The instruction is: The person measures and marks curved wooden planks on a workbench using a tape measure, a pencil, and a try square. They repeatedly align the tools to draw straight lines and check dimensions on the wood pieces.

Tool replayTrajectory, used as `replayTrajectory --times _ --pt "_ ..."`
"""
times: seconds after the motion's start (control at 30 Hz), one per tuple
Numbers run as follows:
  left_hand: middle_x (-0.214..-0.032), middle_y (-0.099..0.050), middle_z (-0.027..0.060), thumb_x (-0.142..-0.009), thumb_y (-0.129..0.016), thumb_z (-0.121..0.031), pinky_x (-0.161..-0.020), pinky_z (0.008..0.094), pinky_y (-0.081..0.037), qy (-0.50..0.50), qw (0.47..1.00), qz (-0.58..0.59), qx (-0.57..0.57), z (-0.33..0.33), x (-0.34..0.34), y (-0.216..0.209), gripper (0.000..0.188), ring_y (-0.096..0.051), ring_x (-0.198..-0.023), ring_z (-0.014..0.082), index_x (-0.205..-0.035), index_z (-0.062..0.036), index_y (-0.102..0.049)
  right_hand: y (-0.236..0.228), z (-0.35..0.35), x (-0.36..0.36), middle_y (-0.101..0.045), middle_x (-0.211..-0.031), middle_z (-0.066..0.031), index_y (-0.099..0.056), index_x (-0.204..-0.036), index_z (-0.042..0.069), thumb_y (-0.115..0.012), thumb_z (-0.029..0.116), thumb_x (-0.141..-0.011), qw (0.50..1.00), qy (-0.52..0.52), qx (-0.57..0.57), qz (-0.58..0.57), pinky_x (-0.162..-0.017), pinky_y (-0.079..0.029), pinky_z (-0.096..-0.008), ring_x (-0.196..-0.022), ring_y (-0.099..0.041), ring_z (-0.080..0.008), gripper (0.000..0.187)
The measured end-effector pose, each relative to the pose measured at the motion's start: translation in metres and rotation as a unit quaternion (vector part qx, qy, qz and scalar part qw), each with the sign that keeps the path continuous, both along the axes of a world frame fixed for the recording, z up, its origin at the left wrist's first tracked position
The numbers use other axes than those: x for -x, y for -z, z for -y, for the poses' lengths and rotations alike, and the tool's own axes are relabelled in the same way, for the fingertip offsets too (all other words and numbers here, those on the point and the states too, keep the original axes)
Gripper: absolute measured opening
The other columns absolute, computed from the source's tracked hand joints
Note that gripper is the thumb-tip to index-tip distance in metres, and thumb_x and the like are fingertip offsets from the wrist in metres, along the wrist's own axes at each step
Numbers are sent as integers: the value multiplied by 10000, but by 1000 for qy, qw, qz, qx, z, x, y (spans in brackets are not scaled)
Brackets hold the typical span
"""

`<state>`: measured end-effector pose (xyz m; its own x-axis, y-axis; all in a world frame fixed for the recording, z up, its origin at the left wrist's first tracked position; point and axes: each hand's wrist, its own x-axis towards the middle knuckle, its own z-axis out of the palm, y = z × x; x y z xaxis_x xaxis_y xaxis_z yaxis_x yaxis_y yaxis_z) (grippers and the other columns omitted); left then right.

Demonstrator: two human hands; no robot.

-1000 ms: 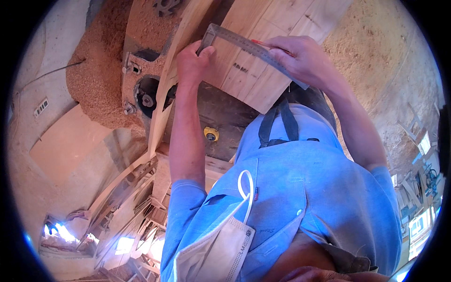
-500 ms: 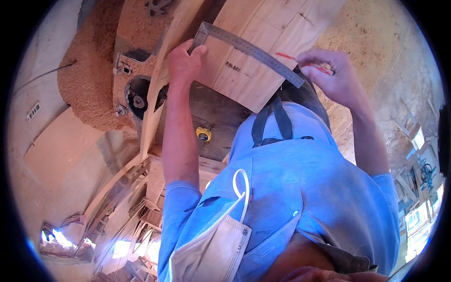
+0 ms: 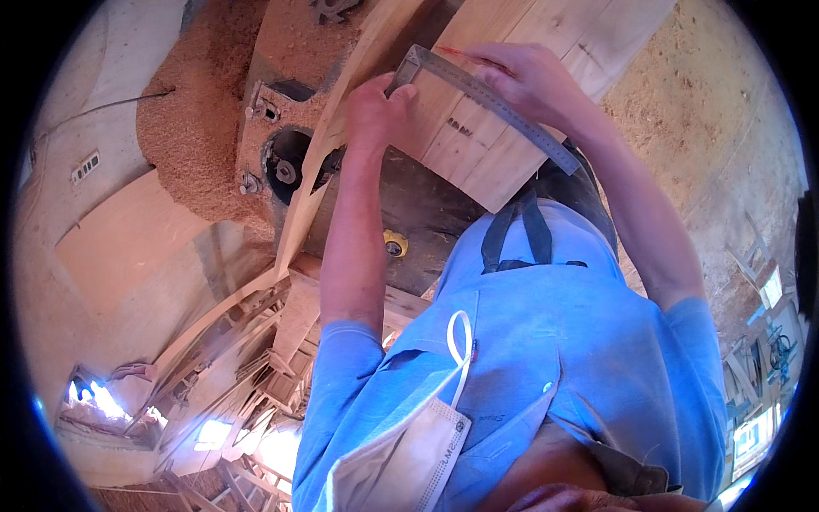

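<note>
A metal try square (image 3: 531,130) lies across a pale wooden board (image 3: 493,164), its blade running toward my right side. My left hand (image 3: 375,115) grips the stock of the square at the board's left edge, thumb against it. In my right hand (image 3: 533,81) is a slim red pencil (image 3: 450,52), pinched with its visible end over the board by the far edge of the blade, close to the stock. Whether it touches the wood cannot be made out. Dark marks show on the board's near part.
A yellow tape measure (image 3: 394,243) sits on the dark surface by my left forearm. Left of a long wooden rail (image 3: 300,218) is a machine opening with a round wheel (image 3: 286,171), beside heaped sawdust (image 3: 192,119). Wood scraps lie at the lower left.
My right hand has moved left and away from me along the square, carrying the pencil from the blade's free end toward the stock. My left hand still grips the square.
</note>
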<state>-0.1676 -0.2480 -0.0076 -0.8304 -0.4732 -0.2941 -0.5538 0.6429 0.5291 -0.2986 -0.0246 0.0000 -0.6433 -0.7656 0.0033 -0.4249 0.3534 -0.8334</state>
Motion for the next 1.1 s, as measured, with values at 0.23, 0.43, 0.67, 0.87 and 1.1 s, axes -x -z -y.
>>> replayTrajectory --times 0.23,0.43,0.67,0.87,1.1 --pt "-977 -735 181 -840 -718 -270 -834 360 -517 12 999 -34 25 7 -9 17 364 -708 -915 274 -1112 -28 -718 -17 -10 -3 -708 -975 -177 -696 -1166 122 -583 208 -885 997 -43 -56 -3 -827 -518 -474 -941 -652 -392 315" --pt "-994 -724 200 -835 -711 -278 -849 382 -515 4 1000 6 -13 -2 2 -8 360 -703 -948 308 -1100 -34 -719 -14 2 -3 -702 -944 -187 -701 -1164 102 -566 233 -897 997 -36 -41 -52 -787 -520 -455 -879 -659 -379 327" --pt "-912 -709 202 -839 -689 -256 -802 396 -512 -12 1000 24 -11 -8 5 -11 283 -690 -877 338 -1040 -61 -730 -25 -15 1 -685 -860 -204 -717 -1085 105 -537 212 -887 993 -63 -90 -37 -771 -516 -498 -831 -651 -404 289" --pt "-886 -704 196 -845 -685 -242 -770 398 -504 8 1000 12 -11 -6 3 -9 257 -678 -841 339 -1010 -49 -726 -70 -119 -25 -661 -771 -195 -718 -1117 69 -573 143 -844 974 -93 -207 1 -692 -503 -450 -739 -640 -364 318" --pt "-874 -699 191 -838 -694 -230 -761 374 -505 11 1000 3 -20 -5 0 -6 267 -670 -796 294 -1018 -35 -718 -81 -125 -31 -695 -873 -188 -716 -1122 84 -581 165 -865 988 10 -132 82 -751 -520 -447 -815 -655 -376 301"
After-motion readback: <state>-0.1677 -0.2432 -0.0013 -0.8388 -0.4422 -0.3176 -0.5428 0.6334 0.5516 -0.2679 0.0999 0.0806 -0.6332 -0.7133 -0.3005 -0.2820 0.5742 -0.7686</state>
